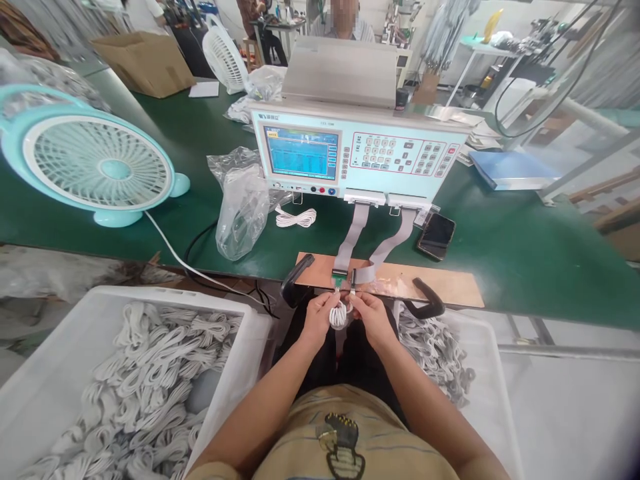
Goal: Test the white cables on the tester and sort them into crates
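My left hand [321, 317] and my right hand [369, 317] are close together at the table's front edge, fingers closed in a pinch. Between them hangs a bundled white cable [338, 316]. The left fingers grip one end at a small green circuit board [338, 281]; the right fingers grip the other end by a second dark connector [353, 279]. Whether the plugs are fully seated cannot be made out. Two grey ribbon cables [353, 233] run from these connectors up to the cable tester [360, 150], whose screen is lit blue. A wooden board [395, 275] lies under the connectors.
Black clamps [425, 300] hold the board. A white bin [245, 327] of bundled cables stands left, another bin [493, 353] right. On the green table [525, 260] are a fan [115, 169], plastic bag [243, 213], cable bundle [296, 217], phone [437, 236] and blue folder [514, 168]. A person sits opposite.
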{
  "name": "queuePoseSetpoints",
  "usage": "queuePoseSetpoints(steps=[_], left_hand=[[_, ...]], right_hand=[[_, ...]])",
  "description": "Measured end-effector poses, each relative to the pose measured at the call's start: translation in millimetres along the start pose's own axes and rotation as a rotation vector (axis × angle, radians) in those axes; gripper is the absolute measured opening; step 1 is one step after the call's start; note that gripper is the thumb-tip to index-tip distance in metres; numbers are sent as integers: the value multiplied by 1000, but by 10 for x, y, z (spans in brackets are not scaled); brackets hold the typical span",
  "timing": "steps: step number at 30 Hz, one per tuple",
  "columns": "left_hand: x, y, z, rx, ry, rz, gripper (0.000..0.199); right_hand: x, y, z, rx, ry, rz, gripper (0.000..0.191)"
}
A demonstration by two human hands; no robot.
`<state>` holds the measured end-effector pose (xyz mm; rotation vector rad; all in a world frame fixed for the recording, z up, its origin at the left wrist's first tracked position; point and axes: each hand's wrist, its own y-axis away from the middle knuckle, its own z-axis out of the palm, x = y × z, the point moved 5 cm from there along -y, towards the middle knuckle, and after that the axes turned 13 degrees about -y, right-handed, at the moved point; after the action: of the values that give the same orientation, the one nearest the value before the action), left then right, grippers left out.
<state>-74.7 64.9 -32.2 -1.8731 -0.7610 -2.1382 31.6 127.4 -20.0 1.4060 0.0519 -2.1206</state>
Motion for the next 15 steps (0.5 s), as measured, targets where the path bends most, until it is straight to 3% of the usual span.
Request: queuePoseSetpoints(steps=[5,12,15], left_hand=[[-3,51,31,108,-37,-6,34],[-21,-2,53,186,137,-27,43],[-60,-12,58,170,115,-29,42]], right_hand=[[59,22,-67,51,27,33,25],[184,-102,-147,111,-14,48,25],[171,-87,-153,157,17,1,26]])
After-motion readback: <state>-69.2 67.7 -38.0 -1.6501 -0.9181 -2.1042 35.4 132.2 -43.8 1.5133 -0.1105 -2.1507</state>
